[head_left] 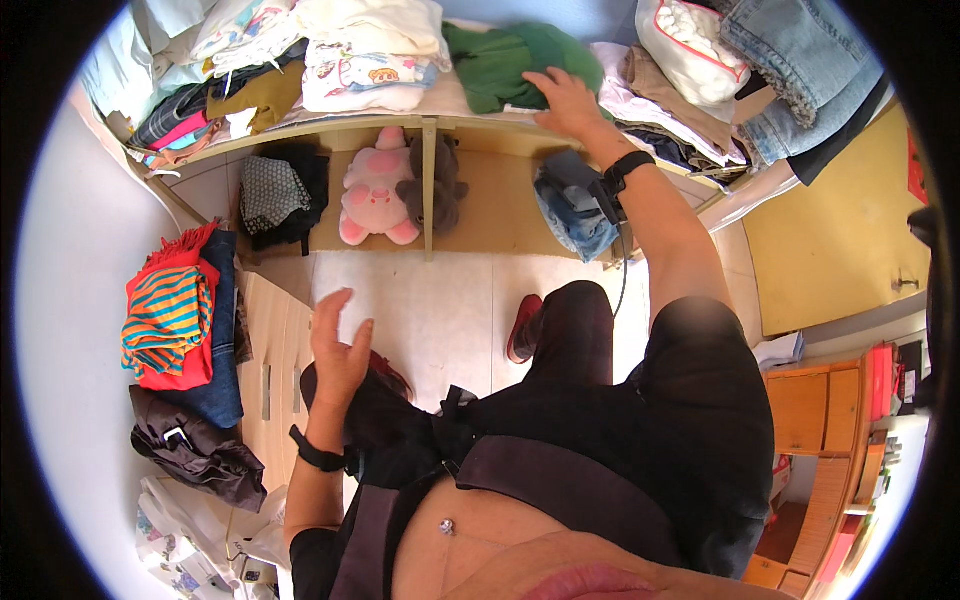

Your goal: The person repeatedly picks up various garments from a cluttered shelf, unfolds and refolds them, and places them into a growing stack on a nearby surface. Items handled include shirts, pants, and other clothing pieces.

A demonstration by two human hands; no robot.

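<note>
My right hand (564,101) rests with spread fingers on a dark green folded garment (495,64), which lies on the raised bed or shelf top (337,127) before me. Left of that garment stands a stack of white printed clothes (367,71). To its right are folded pink and brown garments (667,97) and a clear bag with red trim (694,56) that holds white stuff. My left hand (341,345) hangs in the air above my knee, its fingers apart and nothing in them. Both wrists wear black straps.
Under the top, open compartments hold a pink plush toy (379,195), a grey plush toy (439,187) and folded jeans (576,217). At left, a light wooden cabinet (277,375) carries a striped cloth (169,319) and a dark jacket (195,446). A wooden desk (810,412) stands at right.
</note>
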